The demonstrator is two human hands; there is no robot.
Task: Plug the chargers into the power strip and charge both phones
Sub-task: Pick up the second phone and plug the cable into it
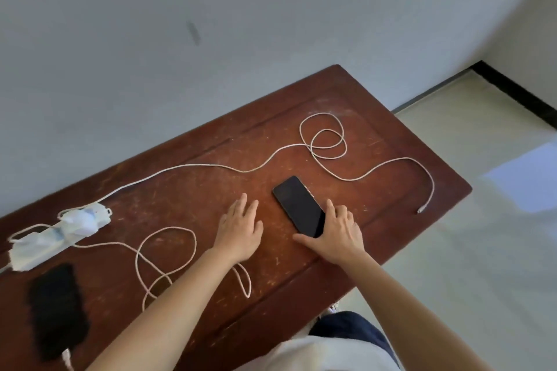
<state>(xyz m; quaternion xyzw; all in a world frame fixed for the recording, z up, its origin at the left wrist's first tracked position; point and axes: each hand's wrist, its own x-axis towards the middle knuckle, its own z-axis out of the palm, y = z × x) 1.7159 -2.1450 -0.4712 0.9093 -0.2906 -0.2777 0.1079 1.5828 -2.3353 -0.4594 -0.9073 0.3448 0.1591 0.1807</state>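
Note:
A white power strip (36,253) lies at the table's left end with white chargers (80,220) plugged into it. A long white cable (211,166) runs from there across the table, loops, and ends in a free connector (419,211) near the right edge. A second cable (168,232) coils in front and passes under my left arm. One black phone (55,310) lies at the lower left with a cable plug at its near end. Another black phone (297,205) lies mid-table. My right hand (340,232) grips its near corner, thumb under the bottom edge. My left hand (241,229) rests flat and open beside it.
The brown wooden table (331,93) stands against a grey wall (211,24). Its right end and front edge drop to a pale floor (467,265). My torso and one knee show at the bottom of the view.

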